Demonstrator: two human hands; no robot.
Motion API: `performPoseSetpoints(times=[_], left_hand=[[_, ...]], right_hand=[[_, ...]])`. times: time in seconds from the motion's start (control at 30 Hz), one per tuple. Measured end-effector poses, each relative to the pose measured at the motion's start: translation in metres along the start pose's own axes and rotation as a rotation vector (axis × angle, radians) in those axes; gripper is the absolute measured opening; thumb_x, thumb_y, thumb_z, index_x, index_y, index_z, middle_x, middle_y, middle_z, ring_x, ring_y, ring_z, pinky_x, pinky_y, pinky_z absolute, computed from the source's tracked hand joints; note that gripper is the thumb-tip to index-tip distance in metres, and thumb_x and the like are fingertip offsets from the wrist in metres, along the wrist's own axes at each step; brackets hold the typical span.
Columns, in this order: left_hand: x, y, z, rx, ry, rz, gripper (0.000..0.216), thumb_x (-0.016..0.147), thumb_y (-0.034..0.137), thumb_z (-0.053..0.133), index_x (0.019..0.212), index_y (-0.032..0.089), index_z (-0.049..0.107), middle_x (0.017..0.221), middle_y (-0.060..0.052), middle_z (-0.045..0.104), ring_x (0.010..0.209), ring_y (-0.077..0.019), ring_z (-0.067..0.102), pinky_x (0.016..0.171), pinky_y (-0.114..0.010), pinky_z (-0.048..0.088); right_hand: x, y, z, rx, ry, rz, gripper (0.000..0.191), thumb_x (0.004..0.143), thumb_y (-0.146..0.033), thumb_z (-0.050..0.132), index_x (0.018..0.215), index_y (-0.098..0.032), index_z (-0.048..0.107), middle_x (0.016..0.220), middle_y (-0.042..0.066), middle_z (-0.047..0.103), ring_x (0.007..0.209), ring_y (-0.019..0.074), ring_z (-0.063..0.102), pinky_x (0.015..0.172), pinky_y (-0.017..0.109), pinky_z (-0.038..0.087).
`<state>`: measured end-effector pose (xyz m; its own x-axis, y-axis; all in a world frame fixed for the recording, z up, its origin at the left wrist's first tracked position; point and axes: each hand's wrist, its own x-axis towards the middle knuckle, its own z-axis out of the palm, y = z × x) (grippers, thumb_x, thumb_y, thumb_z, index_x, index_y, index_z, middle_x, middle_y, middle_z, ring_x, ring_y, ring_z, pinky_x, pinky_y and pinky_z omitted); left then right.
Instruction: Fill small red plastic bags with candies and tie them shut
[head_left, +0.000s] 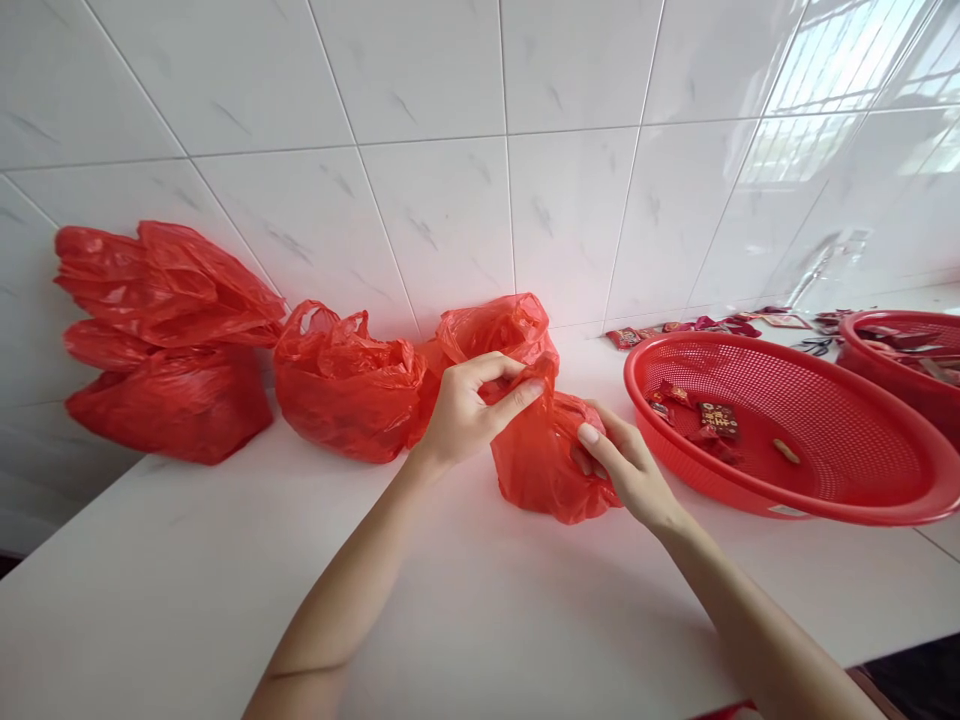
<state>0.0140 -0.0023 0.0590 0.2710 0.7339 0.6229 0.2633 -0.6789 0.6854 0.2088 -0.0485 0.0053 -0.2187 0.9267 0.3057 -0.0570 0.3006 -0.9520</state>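
A thin red plastic bag stands on the white counter in front of me, its contents hidden by the film. My left hand pinches the gathered top of this bag between thumb and fingers. On the bag's right side, my right hand is closed on the upper edge, thumb facing me. Right behind it stands another red plastic bag with its top loose. Further left sits a filled red plastic bag with its handles up.
At the far left, more red bags lie heaped against the tiled wall. On the right, a red plastic basket holds a few wrapped snacks and a peanut. A second red basket and scattered packets are beyond.
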Motion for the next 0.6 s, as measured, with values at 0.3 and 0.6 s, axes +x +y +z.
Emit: performPoseSetpoints(times=[0.3, 0.6], left_hand=[[0.0002, 0.0027, -0.0058, 0.046, 0.073, 0.123, 0.017, 0.087, 0.035, 0.072, 0.078, 0.020, 0.073, 0.076, -0.002, 0.071, 0.073, -0.0154, 0.064, 0.070, -0.028, 0.051], [0.0003, 0.0006, -0.0053, 0.016, 0.092, 0.052, 0.023, 0.088, 0.040, 0.071, 0.077, 0.020, 0.072, 0.076, -0.002, 0.070, 0.074, -0.0160, 0.064, 0.071, -0.028, 0.051]], right_hand=[[0.0016, 0.0012, -0.0007, -0.038, -0.048, 0.022, 0.036, 0.092, -0.046, 0.063, 0.119, -0.022, 0.059, 0.066, -0.006, 0.047, 0.054, 0.0104, 0.036, 0.050, 0.024, 0.032], [0.0023, -0.0031, 0.0020, -0.120, -0.009, -0.024, 0.017, 0.086, -0.035, 0.066, 0.082, -0.019, 0.063, 0.066, -0.004, 0.049, 0.057, 0.0108, 0.040, 0.053, 0.023, 0.035]])
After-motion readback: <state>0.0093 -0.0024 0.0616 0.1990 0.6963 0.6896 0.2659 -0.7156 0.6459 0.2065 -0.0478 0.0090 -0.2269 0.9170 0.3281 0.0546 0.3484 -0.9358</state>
